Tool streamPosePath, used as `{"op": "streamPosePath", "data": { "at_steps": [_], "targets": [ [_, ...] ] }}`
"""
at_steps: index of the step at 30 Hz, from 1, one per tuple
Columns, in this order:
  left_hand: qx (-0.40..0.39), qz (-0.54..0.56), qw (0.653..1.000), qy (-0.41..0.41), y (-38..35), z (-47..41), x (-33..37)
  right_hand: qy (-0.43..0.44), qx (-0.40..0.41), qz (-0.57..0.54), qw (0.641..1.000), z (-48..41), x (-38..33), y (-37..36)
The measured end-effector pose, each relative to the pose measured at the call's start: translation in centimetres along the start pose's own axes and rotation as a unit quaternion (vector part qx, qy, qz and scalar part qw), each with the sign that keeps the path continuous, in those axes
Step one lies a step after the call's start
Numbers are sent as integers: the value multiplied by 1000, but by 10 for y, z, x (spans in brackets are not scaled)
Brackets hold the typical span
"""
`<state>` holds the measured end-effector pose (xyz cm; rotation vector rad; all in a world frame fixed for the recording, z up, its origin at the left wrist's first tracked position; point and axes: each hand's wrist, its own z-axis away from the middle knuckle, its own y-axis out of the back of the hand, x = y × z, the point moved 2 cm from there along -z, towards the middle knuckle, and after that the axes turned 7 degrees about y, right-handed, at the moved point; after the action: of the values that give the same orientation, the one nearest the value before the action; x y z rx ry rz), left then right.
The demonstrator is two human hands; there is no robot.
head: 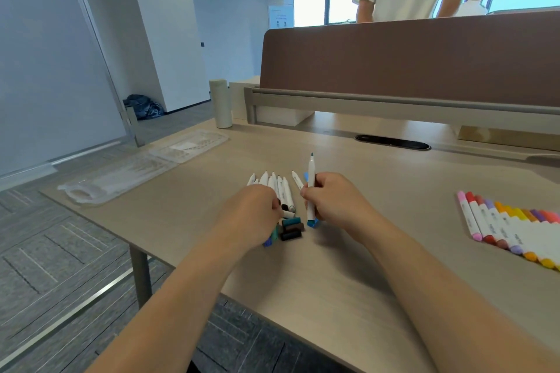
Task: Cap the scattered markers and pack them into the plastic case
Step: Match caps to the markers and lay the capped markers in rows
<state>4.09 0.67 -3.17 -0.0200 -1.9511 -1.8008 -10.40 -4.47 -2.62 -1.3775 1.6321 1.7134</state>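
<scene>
My right hand grips a white marker upright, its uncapped blue tip pointing up and a blue cap on its lower end. My left hand reaches with curled fingers into a pile of loose dark caps; what it holds is hidden. Several uncapped white markers lie in a fan just beyond my left hand. A row of capped markers in pink, red, purple, orange and yellow lies at the right. The clear plastic case lies open at the table's far left.
A white cylindrical bottle stands behind the case. A brown desk divider runs along the back edge, with a person in a white shirt behind it. A black cable slot is set into the table.
</scene>
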Motion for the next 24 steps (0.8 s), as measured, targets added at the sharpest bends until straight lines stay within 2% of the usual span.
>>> {"op": "streamPosePath", "data": {
  "at_steps": [5, 9, 17, 21, 24],
  "targets": [
    [-47, -60, 997, -6, 4, 2, -1, 6, -6, 9, 1000, 1, -2, -2],
    [-55, -127, 990, -10, 0, 5, 3, 10, -9, 13, 1000, 2, -3, -1],
    [-43, -131, 990, -5, -4, 6, 8, 12, -7, 15, 1000, 1, 1, -1],
    [-28, -60, 998, -4, 5, 7, 3, 10, -13, 1, 1000, 2, 1, 1],
    [28, 40, 999, -13, 18, 5, -6, 30, -25, 8, 999, 2, 0, 2]
  ]
}}
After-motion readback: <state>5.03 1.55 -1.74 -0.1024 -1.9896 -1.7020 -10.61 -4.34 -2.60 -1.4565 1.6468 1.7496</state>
